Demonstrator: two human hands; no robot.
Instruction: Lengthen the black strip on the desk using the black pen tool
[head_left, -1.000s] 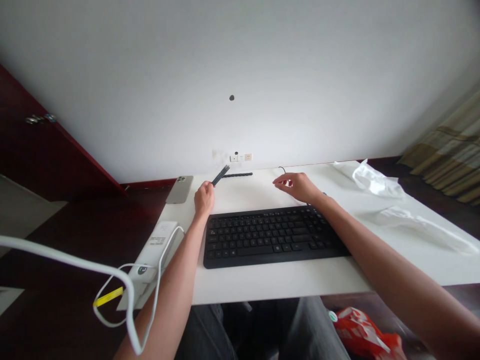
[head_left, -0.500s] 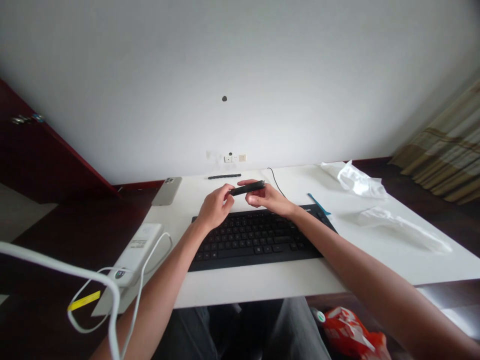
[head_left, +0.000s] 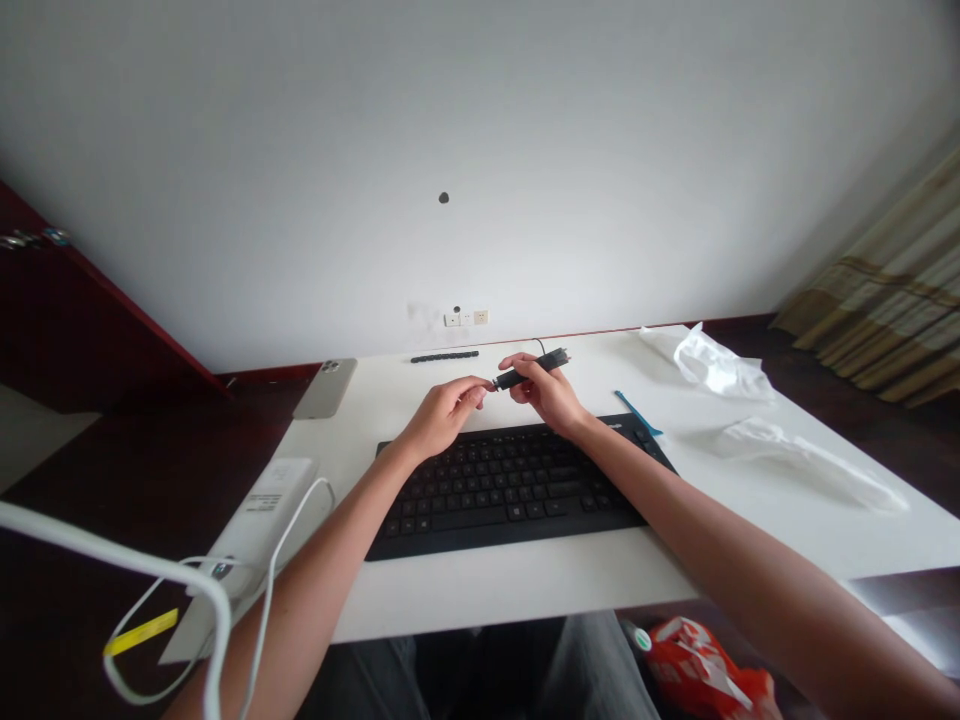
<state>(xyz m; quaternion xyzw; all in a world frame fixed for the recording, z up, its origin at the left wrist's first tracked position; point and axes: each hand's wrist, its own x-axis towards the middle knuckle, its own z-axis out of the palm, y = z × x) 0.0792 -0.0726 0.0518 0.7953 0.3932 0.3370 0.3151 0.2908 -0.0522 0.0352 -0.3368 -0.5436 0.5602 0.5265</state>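
Above the back of the black keyboard (head_left: 495, 480), my right hand (head_left: 551, 395) is closed around a slim black tool (head_left: 532, 370). Small prongs stick out of the tool's right end, which tilts upward. My left hand (head_left: 450, 412) has its fingers pinched together right at the tool's left end. Whether they grip the tip or something small there, I cannot make out. A thin blue stick-like tool (head_left: 637, 412) lies by the keyboard's back right corner. Behind my hands a narrow black bumpy strip (head_left: 444, 356) rests near the wall.
A phone (head_left: 326, 388) lies at the table's back left. In front of it are a white power block (head_left: 259, 510) and a white cable (head_left: 120, 540) with a yellow tag. Crumpled clear plastic (head_left: 720, 365) lies at the right. Below the table's edge is a red bag (head_left: 701, 665).
My right hand has moved slightly right and turned, tilting the black tool's pronged end upward. My left hand has followed to the right and stays at the tool's left end.
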